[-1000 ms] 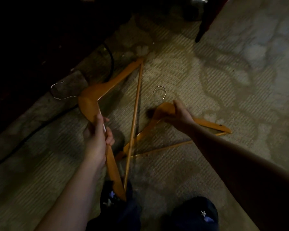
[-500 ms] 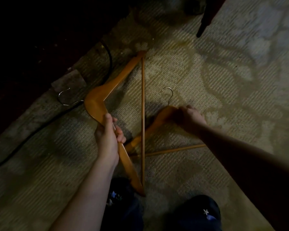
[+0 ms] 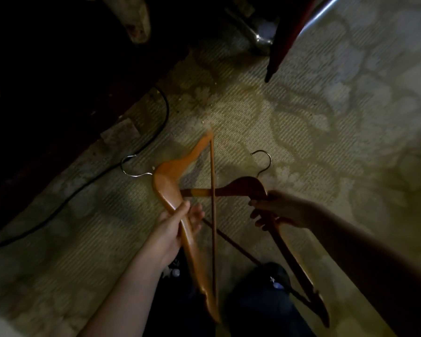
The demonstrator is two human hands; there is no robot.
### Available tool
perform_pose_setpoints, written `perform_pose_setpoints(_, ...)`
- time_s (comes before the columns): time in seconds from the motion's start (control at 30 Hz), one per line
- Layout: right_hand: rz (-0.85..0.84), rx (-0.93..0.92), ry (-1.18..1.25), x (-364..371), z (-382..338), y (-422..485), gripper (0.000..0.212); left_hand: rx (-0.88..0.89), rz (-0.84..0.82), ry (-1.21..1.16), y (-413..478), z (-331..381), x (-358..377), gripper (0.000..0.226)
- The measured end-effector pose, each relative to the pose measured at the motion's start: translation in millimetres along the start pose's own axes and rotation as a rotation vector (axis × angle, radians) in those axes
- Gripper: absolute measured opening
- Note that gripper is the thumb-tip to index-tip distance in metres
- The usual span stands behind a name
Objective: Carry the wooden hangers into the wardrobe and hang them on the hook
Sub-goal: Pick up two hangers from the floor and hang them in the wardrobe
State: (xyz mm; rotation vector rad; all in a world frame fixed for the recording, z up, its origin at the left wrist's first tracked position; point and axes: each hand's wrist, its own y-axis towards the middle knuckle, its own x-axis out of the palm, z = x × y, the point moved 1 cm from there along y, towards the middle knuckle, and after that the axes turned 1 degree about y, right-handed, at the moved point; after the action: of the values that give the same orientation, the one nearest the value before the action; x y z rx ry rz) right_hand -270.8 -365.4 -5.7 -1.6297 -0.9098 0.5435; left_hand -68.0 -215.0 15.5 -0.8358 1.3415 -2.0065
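I hold two wooden hangers above a patterned carpet in dim light. My left hand (image 3: 178, 227) grips the lighter orange hanger (image 3: 168, 181) on its lower arm; its metal hook (image 3: 129, 166) points left and its bar runs nearly vertical. My right hand (image 3: 277, 210) is closed around the darker hanger (image 3: 241, 187) just below its neck; its hook (image 3: 263, 161) points up. The two hangers cross in the middle. No wardrobe or hanging hook shows in this view.
Dark furniture (image 3: 58, 81) fills the upper left. A black cable (image 3: 95, 176) runs across the carpet beside it. A dark furniture leg (image 3: 280, 49) and a shiny metal piece (image 3: 260, 37) stand at the top. My dark trousers and feet (image 3: 265, 300) are at the bottom edge.
My right hand has lifted the darker hanger off the carpet and turned it, so one arm now points down toward me. The left hanger stays held and the view has tilted.
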Motion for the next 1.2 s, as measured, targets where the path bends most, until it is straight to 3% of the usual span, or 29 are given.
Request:
perform_pose_setpoints(0.2, 0.053, -0.033, 0.172, 11.2, -12.2, -94.5, 0.035, -0.078, 0.022, 0.099, -84.0, 32.4, -2.7, 0.007)
perform_pose_setpoints(0.4, 0.046, -0.156, 0.131, 25.7, -50.9, -205.5, 0.034, 0.014, -0.01, 0.145, -180.7, 88.3, 16.6, 0.018)
perform_pose_setpoints(0.7, -0.017, -0.258, 0.03, 35.6, -112.5, -371.7, 0.028, 0.248, -0.055, 0.095, -344.2, 146.8, 52.8, 0.004)
perform_pose_setpoints(0.87, 0.009, -0.303, -0.048, 51.2, -122.9, -463.5, 0.024, 0.401, 0.041, 0.195, -441.5, 149.1, 56.7, 0.005)
perform_pose_setpoints(1.2, 0.034, -0.389, -0.438, 98.1, -135.3, -554.4, 0.014, 0.457, 0.213, 0.234, -568.1, 96.5, -14.5, 0.007)
